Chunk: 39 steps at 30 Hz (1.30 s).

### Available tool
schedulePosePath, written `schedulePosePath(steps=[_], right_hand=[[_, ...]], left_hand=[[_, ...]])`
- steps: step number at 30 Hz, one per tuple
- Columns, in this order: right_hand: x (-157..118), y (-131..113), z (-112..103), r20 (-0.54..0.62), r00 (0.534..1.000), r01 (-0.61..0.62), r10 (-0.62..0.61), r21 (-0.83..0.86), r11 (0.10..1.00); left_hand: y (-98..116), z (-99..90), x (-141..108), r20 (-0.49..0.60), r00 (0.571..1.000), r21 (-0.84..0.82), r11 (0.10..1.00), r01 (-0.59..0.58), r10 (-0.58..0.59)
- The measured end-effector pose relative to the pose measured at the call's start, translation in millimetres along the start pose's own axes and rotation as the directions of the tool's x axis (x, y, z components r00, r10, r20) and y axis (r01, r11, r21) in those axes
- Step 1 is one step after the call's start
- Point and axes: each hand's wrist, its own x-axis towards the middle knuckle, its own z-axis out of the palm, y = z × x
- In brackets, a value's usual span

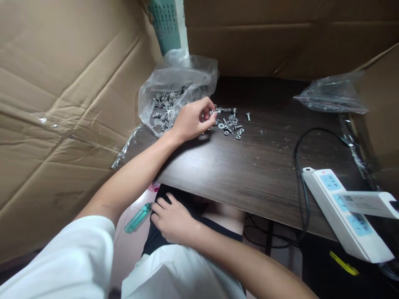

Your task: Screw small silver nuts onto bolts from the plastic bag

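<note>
Over the table, my left hand (195,118) pinches a small silver bolt (215,111) between thumb and fingers. Loose bolts, nuts and flat washers (232,120) lie scattered just right of it, with one bolt (248,116) a little apart. A clear plastic bag (149,93) spreads open behind and left of this hand, full of similar metal hardware (170,99); my wrist covers part of it. My right hand (174,220) lies on my thigh, fingers apart and holding nothing. A teal see-through bottle (137,218) shows beyond its fingertips.
Cardboard walls (289,37) surround the dark wooden table (249,174) at the left, back and right. A white power strip (346,211) with a plugged-in charger (369,203) and a black cable (296,153) lies at the right. Another plastic bag (333,93) lies at the back right.
</note>
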Motion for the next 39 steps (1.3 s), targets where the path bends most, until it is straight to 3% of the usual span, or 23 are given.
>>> schedulePosePath(steps=[6, 11, 14, 16, 19, 20, 21, 22, 23, 24, 26, 28, 30, 35, 39], right_hand=[[20, -9, 2, 0.131, 0.979, -0.168, 0.155, 0.089, 0.982], [-18, -10, 9, 0.203, 0.966, -0.185, 0.159, 0.116, 0.976], [-36, -15, 5, 0.164, 0.975, -0.185, 0.149, 0.230, 0.955], [-44, -21, -21, 0.096, 0.972, -0.236, 0.216, 0.376, 0.896], [-60, -24, -97, -0.083, 0.972, -0.126, 0.221, 0.610, 0.783], [-67, -21, -126, -0.225, 0.929, -0.092, 0.293, 0.628, 0.773], [-73, -15, -153, -0.383, 0.826, -0.116, 0.415, 0.604, 0.789], [-77, -5, -177, -0.555, 0.655, -0.165, 0.512, 0.556, 0.814], [-80, 8, -196, -0.717, 0.441, -0.215, 0.540, 0.499, 0.839], [-80, 25, -210, -0.842, 0.244, -0.258, 0.481, 0.422, 0.869], [-74, 65, -223, -0.898, 0.170, -0.489, 0.405, 0.280, 0.826], [-65, 104, -221, -0.871, 0.266, -0.694, 0.414, 0.125, 0.709], [-56, 135, -210, -0.835, 0.325, -0.763, 0.445, 0.047, 0.644], [-48, 163, -183, -0.731, 0.487, -0.728, 0.477, -0.039, 0.684], [-50, 166, -175, -0.711, 0.522, -0.647, 0.471, 0.030, 0.762]], left_hand=[[-1, 0.3, -1, 0.040, 0.999, -0.008, 1.000, 0.002, -0.002], [-2, 0.7, -2, 0.085, 0.996, -0.017, 0.999, 0.031, -0.029], [-2, 1.4, -4, 0.106, 0.994, -0.026, 1.000, -0.010, 0.012], [-1, 1.2, -5, 0.110, 0.993, -0.031, 0.998, -0.046, 0.050], [3, 0.4, -6, 0.099, 0.991, -0.056, 0.995, -0.080, 0.085], [5, 0.2, -7, 0.098, 0.991, -0.067, 0.994, -0.087, 0.093], [7, 0.0, -7, 0.104, 0.989, -0.078, 0.992, -0.096, 0.104], [10, -0.1, -8, 0.112, 0.987, -0.086, 0.990, -0.109, 0.119], [12, -0.3, -9, 0.123, 0.983, -0.087, 0.988, -0.125, 0.135], [15, -0.4, -9, 0.135, 0.979, -0.082, 0.987, -0.142, 0.152], [18, -1.1, -10, 0.142, 0.974, -0.055, 0.984, -0.172, 0.178], [21, -2.3, -11, 0.120, 0.973, -0.022, 0.980, -0.195, 0.197], [21, -3.8, -12, 0.080, 0.973, 0.012, 0.976, -0.216, 0.214], [15, -6.2, -10, 0.044, 0.973, 0.109, 0.968, -0.228, 0.225], [11, -5.9, -7, 0.011, 0.974, 0.129, 0.965, -0.227, 0.228]])
